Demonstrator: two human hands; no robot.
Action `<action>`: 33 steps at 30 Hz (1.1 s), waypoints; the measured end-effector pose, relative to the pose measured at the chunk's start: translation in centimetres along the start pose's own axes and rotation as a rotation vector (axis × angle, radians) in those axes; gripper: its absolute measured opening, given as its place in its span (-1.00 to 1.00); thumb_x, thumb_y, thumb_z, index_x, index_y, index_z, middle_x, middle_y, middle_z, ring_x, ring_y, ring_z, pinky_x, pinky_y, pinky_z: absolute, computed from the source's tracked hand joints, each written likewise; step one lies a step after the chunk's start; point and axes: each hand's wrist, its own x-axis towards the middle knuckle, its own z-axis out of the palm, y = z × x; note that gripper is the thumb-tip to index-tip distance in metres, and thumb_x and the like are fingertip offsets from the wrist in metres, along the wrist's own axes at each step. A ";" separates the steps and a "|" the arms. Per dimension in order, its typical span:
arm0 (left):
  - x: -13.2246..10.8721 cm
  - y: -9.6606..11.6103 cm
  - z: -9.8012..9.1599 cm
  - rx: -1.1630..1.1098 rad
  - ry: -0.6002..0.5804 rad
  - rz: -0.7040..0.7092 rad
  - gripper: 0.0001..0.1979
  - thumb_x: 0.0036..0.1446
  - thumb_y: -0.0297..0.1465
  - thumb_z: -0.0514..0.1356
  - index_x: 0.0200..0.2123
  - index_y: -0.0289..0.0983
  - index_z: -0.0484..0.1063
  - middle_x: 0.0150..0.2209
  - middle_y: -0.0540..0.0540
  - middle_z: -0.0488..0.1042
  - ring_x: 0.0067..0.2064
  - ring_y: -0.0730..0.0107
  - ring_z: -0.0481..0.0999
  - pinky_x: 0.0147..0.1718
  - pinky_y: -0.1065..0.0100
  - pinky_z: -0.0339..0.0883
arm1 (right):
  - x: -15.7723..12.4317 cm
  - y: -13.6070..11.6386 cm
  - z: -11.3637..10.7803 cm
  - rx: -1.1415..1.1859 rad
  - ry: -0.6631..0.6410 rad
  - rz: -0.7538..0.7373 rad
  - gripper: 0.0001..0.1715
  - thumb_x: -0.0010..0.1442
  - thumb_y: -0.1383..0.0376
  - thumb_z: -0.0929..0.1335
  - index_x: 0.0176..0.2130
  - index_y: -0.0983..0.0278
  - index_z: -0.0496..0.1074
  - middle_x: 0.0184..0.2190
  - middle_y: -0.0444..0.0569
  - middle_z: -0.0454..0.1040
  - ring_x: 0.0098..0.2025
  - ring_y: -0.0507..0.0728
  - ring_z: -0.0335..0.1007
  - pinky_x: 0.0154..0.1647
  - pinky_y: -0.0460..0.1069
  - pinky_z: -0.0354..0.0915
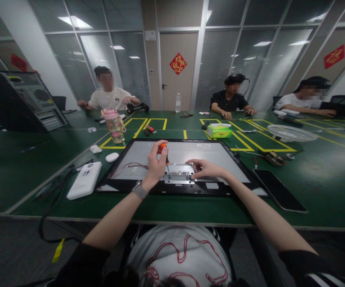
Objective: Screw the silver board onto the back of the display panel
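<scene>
A flat display panel (229, 159) with a black frame lies on the table in front of me, its silvery back facing up. Near its front edge sits a metal bracket (177, 169) carrying a small board. My left hand (157, 161) is closed around the orange handle of a screwdriver (167, 159), held upright with its shaft pointing down at the bracket's left part. At the bracket's right end, my right hand (204, 169) has thumb and fingers on it, gripping it from the side. Thin wires (133, 165) run left from the bracket across the panel.
Left of the panel lie a white power bank (84, 180), a white case (112, 157) and a cup (114, 126). A phone (279, 190) lies to the right. Beyond are a tissue pack (219, 130), a fan grille (292, 133) and a computer case (26, 99). Several people sit across the table.
</scene>
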 end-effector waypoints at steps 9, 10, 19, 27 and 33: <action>0.0 0.0 0.0 -0.002 0.004 0.007 -0.76 0.29 -0.29 0.00 -0.09 -0.23 0.38 -0.36 -0.02 0.39 -0.33 0.46 0.38 -0.30 0.40 0.27 | 0.1 0.1 0.0 -0.004 -0.005 0.008 -0.07 -0.09 0.04 0.50 0.17 0.34 0.26 -0.47 -0.19 0.30 -0.39 0.07 0.28 -0.33 -0.04 0.17; 0.0 0.0 0.0 -0.005 0.004 0.012 -0.74 0.30 -0.29 -0.02 -0.08 -0.23 0.38 -0.36 -0.02 0.40 -0.31 0.44 0.40 -0.28 0.39 0.28 | 0.1 0.0 0.0 -0.002 -0.006 0.008 -0.07 -0.09 0.04 0.50 0.17 0.34 0.25 -0.47 -0.19 0.30 -0.38 0.07 0.28 -0.33 -0.04 0.17; -0.1 -0.2 0.1 -0.061 0.022 -0.045 -0.71 0.31 -0.25 -0.02 -0.04 -0.23 0.36 -0.26 -0.08 0.46 -0.27 0.43 0.46 -0.25 0.36 0.35 | -0.1 -0.3 0.0 -0.005 -0.012 0.013 -0.10 -0.07 0.05 0.49 0.17 0.32 0.25 -0.47 -0.18 0.30 -0.38 0.06 0.27 -0.34 -0.05 0.17; 0.0 -0.2 0.1 0.117 0.093 0.087 -0.78 0.20 -0.26 0.15 -0.13 -0.21 0.42 -0.30 -0.04 0.33 -0.31 0.45 0.33 -0.29 0.40 0.27 | 0.0 0.0 0.0 -0.002 -0.003 0.006 -0.09 -0.09 0.04 0.50 0.16 0.32 0.27 -0.47 -0.19 0.30 -0.39 0.06 0.27 -0.35 -0.05 0.17; 0.1 0.1 -0.1 0.105 0.074 0.082 -0.73 0.31 -0.29 -0.03 -0.11 -0.22 0.42 -0.22 -0.10 0.37 -0.16 0.35 0.37 -0.17 0.33 0.27 | 0.1 0.2 0.0 -0.001 -0.003 -0.003 -0.09 -0.08 0.05 0.50 0.17 0.32 0.26 -0.47 -0.19 0.30 -0.39 0.06 0.27 -0.33 -0.04 0.18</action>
